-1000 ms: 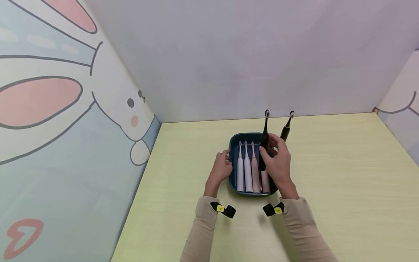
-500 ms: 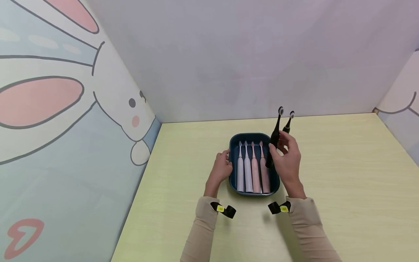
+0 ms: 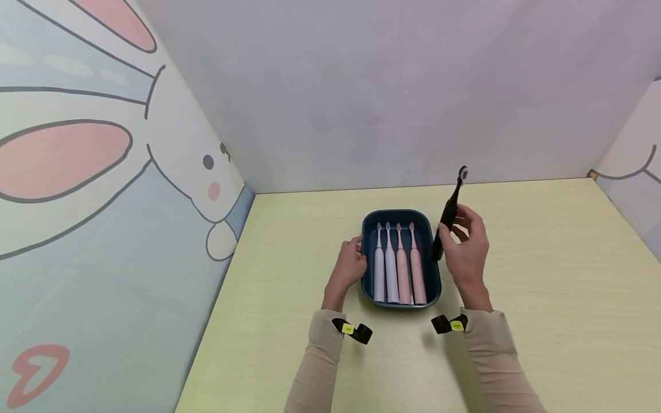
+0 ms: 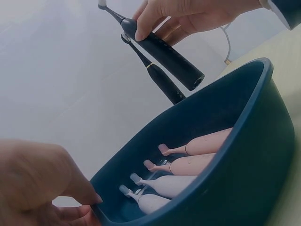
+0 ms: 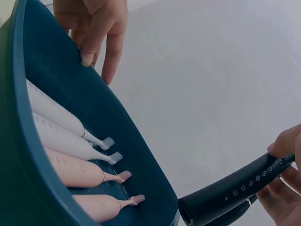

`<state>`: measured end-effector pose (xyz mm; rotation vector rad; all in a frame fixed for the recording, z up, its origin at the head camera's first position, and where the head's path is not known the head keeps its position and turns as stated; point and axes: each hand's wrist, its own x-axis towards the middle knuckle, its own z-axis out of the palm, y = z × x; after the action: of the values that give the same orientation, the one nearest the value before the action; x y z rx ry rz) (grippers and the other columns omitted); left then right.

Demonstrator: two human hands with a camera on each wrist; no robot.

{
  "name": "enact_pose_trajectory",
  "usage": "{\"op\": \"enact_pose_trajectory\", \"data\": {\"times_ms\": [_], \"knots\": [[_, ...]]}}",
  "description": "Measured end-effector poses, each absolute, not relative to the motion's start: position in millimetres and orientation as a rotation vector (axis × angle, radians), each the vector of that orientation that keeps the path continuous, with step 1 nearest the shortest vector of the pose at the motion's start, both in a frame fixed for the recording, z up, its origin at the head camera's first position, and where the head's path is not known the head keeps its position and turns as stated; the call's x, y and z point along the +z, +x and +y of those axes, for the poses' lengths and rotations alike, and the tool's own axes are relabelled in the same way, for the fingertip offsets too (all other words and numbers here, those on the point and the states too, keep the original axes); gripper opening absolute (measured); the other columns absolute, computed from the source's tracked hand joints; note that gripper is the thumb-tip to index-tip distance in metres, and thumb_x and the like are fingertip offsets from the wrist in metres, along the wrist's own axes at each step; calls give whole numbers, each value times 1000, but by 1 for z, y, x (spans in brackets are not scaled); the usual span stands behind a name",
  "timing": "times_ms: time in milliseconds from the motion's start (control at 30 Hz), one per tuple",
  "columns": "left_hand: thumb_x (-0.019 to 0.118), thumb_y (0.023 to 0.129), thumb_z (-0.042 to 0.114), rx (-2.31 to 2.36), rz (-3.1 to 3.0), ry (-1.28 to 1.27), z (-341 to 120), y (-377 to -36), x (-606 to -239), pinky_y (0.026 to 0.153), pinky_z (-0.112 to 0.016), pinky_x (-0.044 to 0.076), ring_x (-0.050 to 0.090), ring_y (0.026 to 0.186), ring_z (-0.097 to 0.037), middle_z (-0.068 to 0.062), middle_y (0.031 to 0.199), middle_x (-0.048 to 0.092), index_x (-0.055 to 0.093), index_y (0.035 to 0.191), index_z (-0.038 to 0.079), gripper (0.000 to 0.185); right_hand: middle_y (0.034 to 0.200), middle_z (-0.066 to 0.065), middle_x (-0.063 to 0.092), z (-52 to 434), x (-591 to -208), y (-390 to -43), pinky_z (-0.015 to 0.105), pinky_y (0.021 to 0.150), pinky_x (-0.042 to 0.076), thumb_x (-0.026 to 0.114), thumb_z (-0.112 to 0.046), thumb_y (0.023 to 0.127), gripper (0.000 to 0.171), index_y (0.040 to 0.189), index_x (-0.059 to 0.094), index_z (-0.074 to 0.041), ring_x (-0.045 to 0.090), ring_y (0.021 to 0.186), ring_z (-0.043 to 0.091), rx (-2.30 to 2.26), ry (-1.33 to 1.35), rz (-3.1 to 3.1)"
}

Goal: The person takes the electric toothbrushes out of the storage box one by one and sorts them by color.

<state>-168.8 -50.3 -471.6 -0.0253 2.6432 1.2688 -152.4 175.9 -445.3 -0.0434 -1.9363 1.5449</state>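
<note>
A dark blue tray point(image 3: 397, 214) lies on the table. It holds two white toothbrushes point(image 3: 384, 272) and two pink ones point(image 3: 410, 272) side by side, heads toward the far wall. My left hand point(image 3: 351, 265) holds the tray's left rim, with fingers over the edge point(image 5: 94, 42). My right hand point(image 3: 466, 246) grips a black electric toothbrush point(image 3: 447, 217), nearly upright, just past the tray's right rim. A second black toothbrush point(image 4: 162, 81) stands behind it. In the head view the held one hides it.
The pale yellow-green table point(image 3: 542, 275) is boxed in by a cartoon-rabbit wall point(image 3: 103, 172) on the left, a plain back wall point(image 3: 387, 86) and another panel at the far right. Black wrist bands point(image 3: 353, 331) sit on both sleeves.
My right hand carried the black toothbrush rightward, from above the tray's pink brushes to beyond its right rim, where it now covers the standing black one. The left hand stayed put.
</note>
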Motion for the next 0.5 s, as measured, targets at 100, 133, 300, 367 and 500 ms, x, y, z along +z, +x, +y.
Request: {"op": "enact_pose_trajectory", "data": {"times_ms": [100, 133, 300, 367, 500], "knots": [[48, 94, 3, 1266, 2639, -35, -51, -169, -471, 77, -31, 45, 50, 86, -19, -10, 111, 46, 40, 145, 8, 52, 118, 12, 57, 179, -447, -153, 11, 83, 47, 66, 2, 84, 47, 130, 55, -5, 56, 99, 6, 1540, -53, -1927], [48, 94, 3, 1267, 2636, -37, -51, -169, -471, 77, -31, 45, 50, 87, -19, -10, 111, 46, 40, 145, 8, 52, 118, 11, 57, 180, -447, -153, 12, 84, 47, 66, 2, 84, 47, 130, 55, -5, 57, 99, 6, 1539, -56, -1923], [48, 94, 2, 1275, 2633, -24, -51, -170, -472, 77, -32, 46, 50, 87, -19, -11, 112, 46, 39, 145, 7, 52, 117, 6, 57, 187, -453, -157, 13, 84, 47, 65, 1, 84, 46, 129, 55, -7, 57, 99, 6, 1535, -72, -1905], [48, 93, 2, 1275, 2634, -15, -51, -169, -471, 77, -32, 46, 50, 87, -19, -12, 112, 46, 39, 145, 6, 52, 116, 4, 57, 189, -455, -159, 13, 84, 47, 65, 2, 84, 46, 128, 56, -7, 57, 99, 6, 1534, -74, -1899], [48, 93, 3, 1271, 2635, -18, -51, -168, -470, 78, -32, 46, 50, 88, -19, -12, 112, 47, 39, 145, 7, 52, 116, 1, 57, 194, -458, -163, 14, 84, 47, 64, 2, 84, 45, 127, 56, -7, 57, 99, 7, 1533, -72, -1879]]}}
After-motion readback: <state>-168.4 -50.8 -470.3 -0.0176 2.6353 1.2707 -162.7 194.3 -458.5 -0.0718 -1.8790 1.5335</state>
